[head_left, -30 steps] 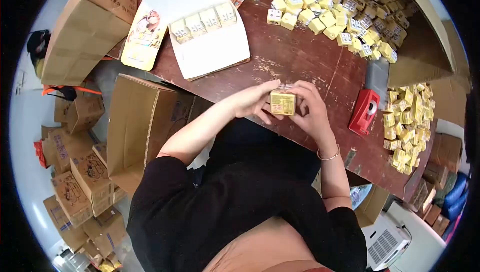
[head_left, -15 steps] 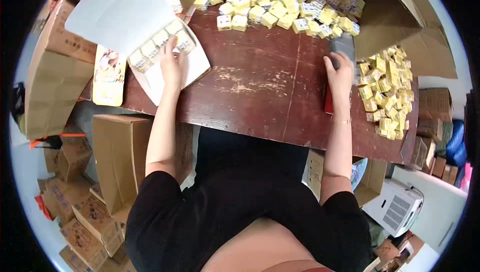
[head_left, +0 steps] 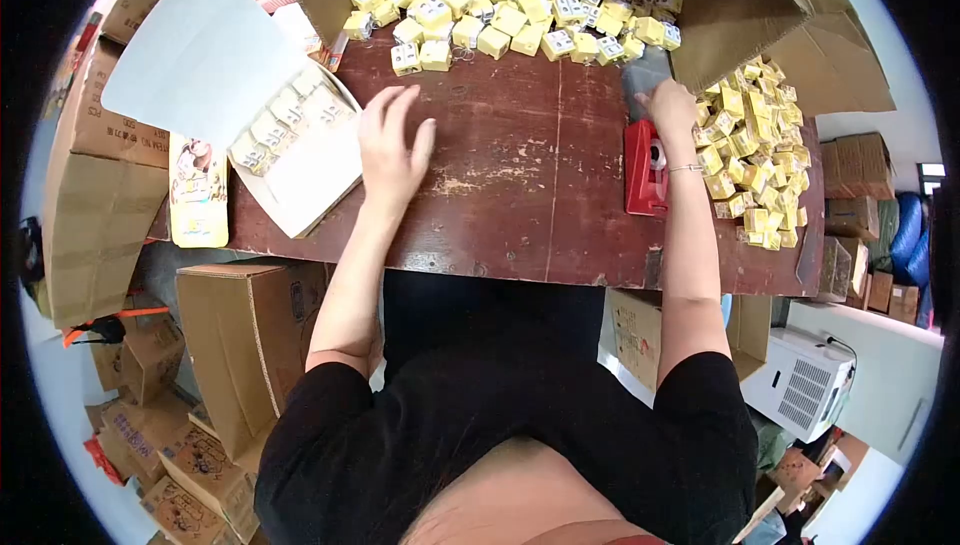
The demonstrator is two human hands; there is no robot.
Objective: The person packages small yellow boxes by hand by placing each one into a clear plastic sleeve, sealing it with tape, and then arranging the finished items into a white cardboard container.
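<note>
My left hand [head_left: 393,150] is over the table with its fingers apart and nothing in them, just right of a white carton [head_left: 300,180]. The carton's lid stands open to the far left, and small pale-yellow boxes [head_left: 283,117] sit in rows along its far part. My right hand [head_left: 670,110] is beside a grey flat piece [head_left: 645,75], past the far end of a red tape dispenser [head_left: 635,190]. Its thumb points left; the other fingers are largely hidden, so what they hold, if anything, does not show.
Many small yellow boxes [head_left: 510,20] spill from a large cardboard box [head_left: 745,20] at the back. Another heap of yellow boxes [head_left: 755,155] lies at the right. A yellow printed pouch [head_left: 198,195] lies at the left edge. An open cardboard box [head_left: 220,345] stands below the table.
My left hand has come out of the white carton and moved right over the table. My right hand has shifted slightly away from me, uncovering the red tape dispenser. The whole view has shifted.
</note>
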